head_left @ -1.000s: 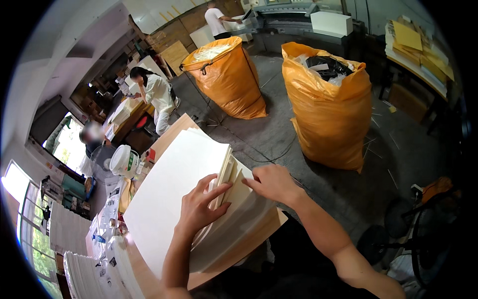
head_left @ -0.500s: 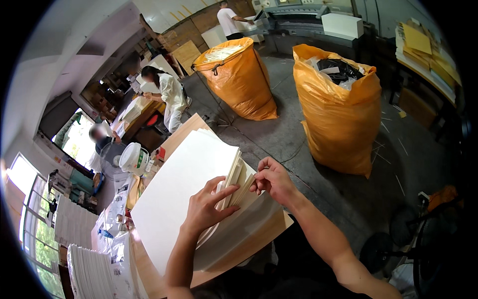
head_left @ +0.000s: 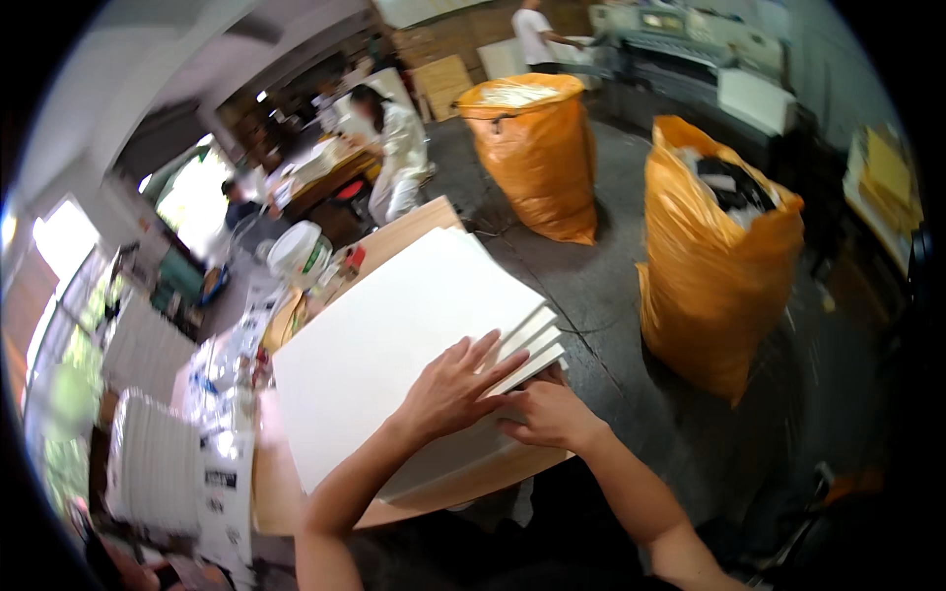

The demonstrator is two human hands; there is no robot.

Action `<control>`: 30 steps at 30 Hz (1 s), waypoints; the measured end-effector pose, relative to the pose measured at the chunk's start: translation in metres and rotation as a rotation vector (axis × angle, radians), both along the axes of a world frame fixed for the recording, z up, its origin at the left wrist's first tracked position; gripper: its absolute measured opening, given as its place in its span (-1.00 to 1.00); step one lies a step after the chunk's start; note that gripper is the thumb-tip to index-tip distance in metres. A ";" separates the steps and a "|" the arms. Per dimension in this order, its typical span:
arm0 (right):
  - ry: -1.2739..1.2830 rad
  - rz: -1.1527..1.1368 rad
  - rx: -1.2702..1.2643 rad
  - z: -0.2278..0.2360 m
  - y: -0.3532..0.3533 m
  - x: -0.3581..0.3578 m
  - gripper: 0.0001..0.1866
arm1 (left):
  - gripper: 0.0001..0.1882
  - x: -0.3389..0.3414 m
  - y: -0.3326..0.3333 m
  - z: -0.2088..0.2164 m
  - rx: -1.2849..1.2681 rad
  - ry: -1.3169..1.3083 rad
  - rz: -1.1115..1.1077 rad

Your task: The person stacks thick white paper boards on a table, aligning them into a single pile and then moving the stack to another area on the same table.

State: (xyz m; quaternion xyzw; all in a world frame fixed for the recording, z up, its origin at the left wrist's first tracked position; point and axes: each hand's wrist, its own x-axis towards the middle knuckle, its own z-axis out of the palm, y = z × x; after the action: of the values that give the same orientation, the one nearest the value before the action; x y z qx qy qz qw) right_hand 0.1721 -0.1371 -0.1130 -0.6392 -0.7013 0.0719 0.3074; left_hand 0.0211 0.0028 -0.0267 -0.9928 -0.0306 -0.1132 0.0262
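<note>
A large stack of white paper sheets lies on a light wooden table in front of me. At its near right corner the sheets are fanned into several stepped bundles. Across the top by that corner rests my left hand, its fingers spread and lying flat on the paper. My right hand is bent round the edge of the lower sheets just below the left fingertips, gripping them. Some of the right fingers are hidden under the paper.
Two orange sacks stand on the dark floor, one filled with white scraps and one with black plastic. A white bucket sits at the table's far left. More paper stacks are at left. Several people work behind.
The paper corner has dropped from bent up to nearly flat and fanned. My left hand has flattened onto it, and my right hand has moved down to the lower edge. The view has shifted left.
</note>
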 end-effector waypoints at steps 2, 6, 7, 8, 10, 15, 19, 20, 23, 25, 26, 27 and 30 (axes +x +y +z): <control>0.134 0.049 -0.194 0.011 -0.002 0.006 -0.50 | -0.11 -0.013 -0.010 0.001 -0.034 -0.013 0.124; 0.233 0.025 -0.109 0.031 -0.003 -0.004 -0.34 | -0.06 -0.061 -0.028 -0.023 0.016 -0.137 0.426; 0.212 0.010 -0.125 0.037 0.002 -0.007 -0.31 | -0.07 -0.079 -0.031 -0.030 0.026 -0.150 0.527; 0.384 0.020 -0.228 0.047 0.001 -0.007 -0.21 | -0.12 -0.094 -0.035 -0.034 0.081 -0.152 0.609; 0.340 0.026 -0.186 0.042 0.003 -0.008 -0.17 | -0.15 -0.137 -0.034 -0.047 0.270 -0.181 0.758; 0.171 -0.001 -0.009 0.022 -0.002 -0.002 -0.17 | -0.45 -0.242 -0.032 -0.071 0.436 -0.456 0.916; -0.020 -0.053 0.099 -0.008 0.004 -0.011 -0.22 | -0.73 -0.271 -0.022 -0.054 0.257 -0.361 0.738; -0.072 -0.056 0.104 -0.020 0.006 -0.009 -0.26 | -0.81 -0.266 -0.023 -0.049 0.272 -0.303 0.707; -0.223 -0.069 0.346 -0.031 0.012 -0.005 -0.31 | -0.83 -0.236 -0.047 -0.036 0.540 -0.213 0.532; -0.261 -0.041 0.432 -0.020 0.015 -0.017 -0.40 | -0.80 -0.210 -0.082 -0.036 0.535 -0.211 0.457; -0.215 -0.046 0.431 -0.023 0.013 -0.016 -0.44 | -0.79 -0.200 -0.101 -0.033 0.495 -0.195 0.523; -0.159 -0.041 0.436 -0.027 0.011 -0.016 -0.49 | -0.80 -0.195 -0.113 -0.030 0.423 -0.230 0.574; -0.117 -0.017 0.320 -0.037 0.011 -0.005 -0.54 | -0.64 -0.211 -0.127 -0.021 0.162 -0.428 0.726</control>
State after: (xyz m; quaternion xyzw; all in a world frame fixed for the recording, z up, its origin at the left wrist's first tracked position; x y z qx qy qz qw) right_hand 0.1669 -0.1260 -0.1501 -0.5910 -0.7150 -0.0805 0.3646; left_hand -0.1898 -0.1238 -0.0472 -0.8665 -0.3738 -0.3020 0.1355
